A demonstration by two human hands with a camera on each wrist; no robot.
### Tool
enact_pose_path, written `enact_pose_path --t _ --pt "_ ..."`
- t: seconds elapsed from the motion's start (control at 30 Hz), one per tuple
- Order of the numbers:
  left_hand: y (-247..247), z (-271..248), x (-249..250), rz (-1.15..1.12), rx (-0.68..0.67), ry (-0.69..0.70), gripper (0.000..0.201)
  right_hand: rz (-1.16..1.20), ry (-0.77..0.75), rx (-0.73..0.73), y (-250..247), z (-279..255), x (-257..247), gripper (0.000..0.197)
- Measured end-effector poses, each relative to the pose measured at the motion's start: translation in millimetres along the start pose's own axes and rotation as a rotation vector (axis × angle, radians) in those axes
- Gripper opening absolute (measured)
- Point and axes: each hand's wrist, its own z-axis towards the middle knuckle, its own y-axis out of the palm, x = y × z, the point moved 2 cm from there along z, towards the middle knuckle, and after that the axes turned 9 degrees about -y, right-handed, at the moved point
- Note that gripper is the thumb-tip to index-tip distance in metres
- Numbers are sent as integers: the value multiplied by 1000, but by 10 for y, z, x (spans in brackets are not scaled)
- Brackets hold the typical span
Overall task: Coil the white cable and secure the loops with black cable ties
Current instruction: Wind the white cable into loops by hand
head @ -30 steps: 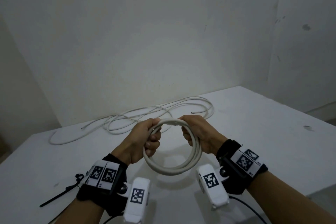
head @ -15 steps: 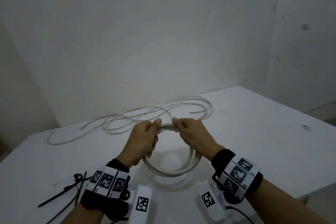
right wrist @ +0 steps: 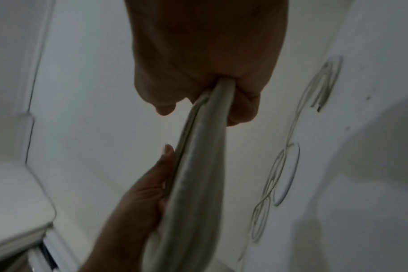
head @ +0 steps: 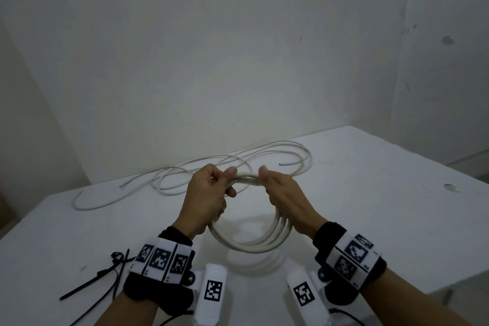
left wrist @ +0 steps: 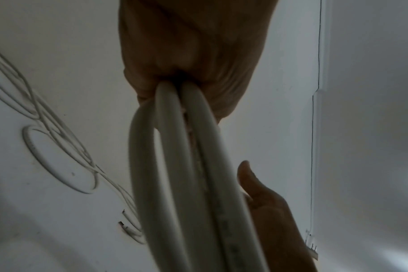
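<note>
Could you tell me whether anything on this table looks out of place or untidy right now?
Only the loose thin cable sprawled in tangled loops at the table's far side. The coil is gripped by both the left hand and right hand; the black cable ties lie unused.

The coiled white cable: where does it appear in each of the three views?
Head: coiled white cable low centre, between both hands.
Left wrist: centre, strands running down from the left hand.
Right wrist: centre, running down from the right hand.
Shared landmark: loose thin cable on the table.
</note>
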Motion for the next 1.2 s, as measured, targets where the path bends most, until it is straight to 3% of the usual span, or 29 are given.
enact_pose_path --t 0.13,0.23,0.33,0.53,0.73,0.93,1.2 --pt "25 -20 -8 -28 -73 -34 33 285 120 199 -23 -5 35 48" --pt "-35 -10 -12 -174 -13 -63 25 534 245 339 -119 35 7 45" --pt "-141 69 18 -362 98 -87 25 735 293 342 -153 16 -49 38" --pt "-158 179 14 -542 260 -130 29 901 272 415 -35 -112 -126 40" --pt "-198 211 6 -731 242 -155 33 1132 329 374 71 -280 -123 46" --pt "-191 191 -7 -766 -13 -380 42 966 397 312 31 -207 -94 47" --pt "-265 173 -92 -799 -40 -402 40 783 562 166 6 -214 -4 47"
